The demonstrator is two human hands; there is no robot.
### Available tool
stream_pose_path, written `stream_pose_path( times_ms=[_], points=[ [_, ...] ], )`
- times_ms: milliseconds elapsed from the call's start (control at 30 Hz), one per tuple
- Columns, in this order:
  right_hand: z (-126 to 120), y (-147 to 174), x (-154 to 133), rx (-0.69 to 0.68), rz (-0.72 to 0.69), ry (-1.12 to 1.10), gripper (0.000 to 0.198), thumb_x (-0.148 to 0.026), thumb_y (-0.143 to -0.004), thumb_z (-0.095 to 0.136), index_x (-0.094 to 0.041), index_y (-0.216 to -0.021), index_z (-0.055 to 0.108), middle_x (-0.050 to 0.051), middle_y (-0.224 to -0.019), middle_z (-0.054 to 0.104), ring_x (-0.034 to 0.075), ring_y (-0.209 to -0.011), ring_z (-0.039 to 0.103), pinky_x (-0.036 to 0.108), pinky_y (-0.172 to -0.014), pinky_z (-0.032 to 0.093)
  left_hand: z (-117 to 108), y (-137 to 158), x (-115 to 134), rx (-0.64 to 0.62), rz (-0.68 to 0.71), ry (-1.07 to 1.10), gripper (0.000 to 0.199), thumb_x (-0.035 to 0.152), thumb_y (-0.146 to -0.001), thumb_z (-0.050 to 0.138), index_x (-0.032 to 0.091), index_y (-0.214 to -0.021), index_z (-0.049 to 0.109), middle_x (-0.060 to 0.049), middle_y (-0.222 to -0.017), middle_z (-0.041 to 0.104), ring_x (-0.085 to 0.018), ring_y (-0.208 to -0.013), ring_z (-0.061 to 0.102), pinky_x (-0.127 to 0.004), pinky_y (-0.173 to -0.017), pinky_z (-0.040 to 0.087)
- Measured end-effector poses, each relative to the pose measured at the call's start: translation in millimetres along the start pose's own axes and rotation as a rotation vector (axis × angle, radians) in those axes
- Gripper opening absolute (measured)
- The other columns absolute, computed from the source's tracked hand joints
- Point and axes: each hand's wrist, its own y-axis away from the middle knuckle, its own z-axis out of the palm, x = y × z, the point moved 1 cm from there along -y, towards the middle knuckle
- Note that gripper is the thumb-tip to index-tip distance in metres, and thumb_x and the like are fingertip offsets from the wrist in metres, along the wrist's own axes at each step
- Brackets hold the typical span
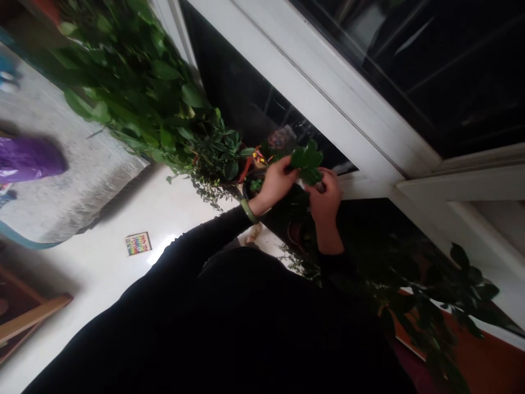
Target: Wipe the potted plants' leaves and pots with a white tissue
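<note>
head view: left hand point(279, 183) pinched a glossy green leaf cluster point(307, 157) near the white window frame point(311, 85); right hand point(327, 192) curled at its lower edge, grip unclear; handling looked under way, amount done or remaining could not be told

A leafy sprig point(306, 160) sits between the left grip point(275, 187) and the right grip point(327, 198), before the window frame point(299, 87). Left of them stands a small plant point(223, 150), then a large plant point(131, 93). Farther left, a bag point(30, 158) lies on a cloth point(96, 178); nearer, a flat item point(138, 244) lies on the floor point(106, 279). Another plant point(438, 312) spreads at lower right.
</note>
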Motion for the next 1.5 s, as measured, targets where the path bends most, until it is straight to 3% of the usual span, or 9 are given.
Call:
stream_pose_path(
  times_ms=[133, 267, 467, 600, 833, 1067, 1200, 1500],
  points=[
    [10.0, -2.4, 1.8, 0.116, 0.011, -0.027, 0.022, -0.032, -0.079, 0.074, -0.026, -0.1, 0.07, 0.003, -0.105, 0.073, 0.024, -0.105, 0.071, 0.045, -0.103, 0.06, 1.2, 1.4, 3.8, -0.025, 0.013, -0.04, 0.024, 0.009, -0.091, 0.071, 0.018, -0.108, 0.085, -0.006, -0.11, 0.088, -0.021, -0.103, 0.079, -0.035, -0.102, 0.063],
    [12.6, -6.5, 0.6, 0.091, 0.055, -0.02, 0.029, -0.031, -0.077, 0.076, -0.026, -0.103, 0.066, 0.001, -0.102, 0.071, 0.022, -0.097, 0.069, 0.041, -0.094, 0.059, -0.2, 1.7, 6.9, -0.036, 0.017, -0.081, 0.022, 0.009, -0.093, 0.069, 0.018, -0.105, 0.085, -0.006, -0.104, 0.087, -0.022, -0.098, 0.078, -0.036, -0.1, 0.063],
    [3.1, -19.1, -2.8, 0.061, 0.012, 0.08, 0.024, -0.031, -0.079, 0.076, -0.027, -0.098, 0.062, 0.003, -0.102, 0.073, 0.022, -0.099, 0.069, 0.04, -0.095, 0.06, -0.7, 2.7, 8.6, -0.042, -0.006, -0.044, 0.022, 0.007, -0.092, 0.07, 0.019, -0.103, 0.084, -0.003, -0.1, 0.085, -0.021, -0.092, 0.077, -0.037, -0.098, 0.065],
    [0.9, -20.2, 1.4, 0.079, 0.073, -0.008, 0.017, -0.034, -0.082, 0.07, -0.026, -0.095, 0.062, 0.002, -0.1, 0.072, 0.02, -0.094, 0.07, 0.039, -0.091, 0.061, 0.3, 3.2, 8.2, -0.048, -0.017, -0.027, 0.024, 0.005, -0.091, 0.069, 0.019, -0.102, 0.085, -0.004, -0.101, 0.086, -0.021, -0.094, 0.078, -0.036, -0.099, 0.064],
    [4.5, -8.2, 0.0, -0.042, 0.058, -0.066, 0.027, -0.031, -0.079, 0.073, -0.025, -0.105, 0.069, 0.005, -0.115, 0.075, 0.024, -0.113, 0.071, 0.048, -0.113, 0.058, -0.6, 0.9, 9.6, -0.023, 0.0, -0.052, 0.031, 0.001, -0.088, 0.065, 0.018, -0.105, 0.085, -0.005, -0.107, 0.087, -0.022, -0.103, 0.079, -0.034, -0.103, 0.061],
    [4.9, -9.8, 0.5, 0.016, 0.079, -0.024, 0.027, -0.038, -0.082, 0.075, -0.027, -0.103, 0.062, -0.001, -0.101, 0.071, 0.018, -0.093, 0.067, 0.034, -0.088, 0.058, 2.3, 7.2, 11.4, -0.053, 0.03, -0.092, 0.03, 0.001, -0.089, 0.062, 0.019, -0.102, 0.083, -0.005, -0.105, 0.086, -0.023, -0.101, 0.079, -0.036, -0.102, 0.061],
    [2.3, -14.0, -1.1, 0.077, 0.034, 0.017, 0.026, -0.037, -0.078, 0.075, -0.026, -0.097, 0.062, 0.0, -0.097, 0.07, 0.019, -0.091, 0.066, 0.037, -0.09, 0.057, 4.1, 9.4, 9.6, -0.046, 0.033, -0.075, 0.026, 0.003, -0.089, 0.064, 0.019, -0.099, 0.081, -0.004, -0.101, 0.085, -0.022, -0.097, 0.077, -0.036, -0.099, 0.061],
    [3.0, -10.1, -9.4, 0.07, 0.123, -0.117, 0.024, -0.031, -0.076, 0.074, -0.026, -0.094, 0.059, -0.002, -0.094, 0.066, 0.016, -0.088, 0.063, 0.032, -0.087, 0.058, 4.9, 8.1, 6.9, -0.039, 0.028, -0.056, 0.029, 0.003, -0.088, 0.062, 0.019, -0.102, 0.082, -0.004, -0.104, 0.086, -0.021, -0.098, 0.077, -0.034, -0.097, 0.061]
  ],
)
